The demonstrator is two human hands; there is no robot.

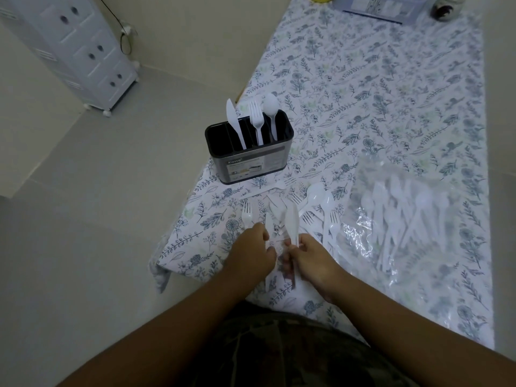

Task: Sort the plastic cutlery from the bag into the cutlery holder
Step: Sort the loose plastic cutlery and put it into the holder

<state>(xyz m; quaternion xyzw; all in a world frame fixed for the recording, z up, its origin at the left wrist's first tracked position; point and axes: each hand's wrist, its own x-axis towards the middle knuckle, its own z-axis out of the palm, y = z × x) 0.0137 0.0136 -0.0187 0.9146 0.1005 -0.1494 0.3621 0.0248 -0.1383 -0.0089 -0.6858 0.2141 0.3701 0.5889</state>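
Observation:
A black cutlery holder (252, 157) stands near the table's left edge, with a white knife (234, 121), a fork (255, 118) and a spoon (270, 107) upright in separate slots. My right hand (310, 258) grips a white plastic knife (292, 224) by its handle, blade up. My left hand (252, 250) pinches another white knife (269, 226) beside it. Loose forks and spoons (318, 202) lie on the cloth just beyond my hands. To the right lies a clear plastic bag (405, 219) with several more white pieces inside.
The table wears a floral cloth (363, 93). At the far end sit a box (382, 7) and a dark jar (445, 8). A white drawer cabinet (81, 51) stands on the floor at left. The table's left edge and corner are close to my left hand.

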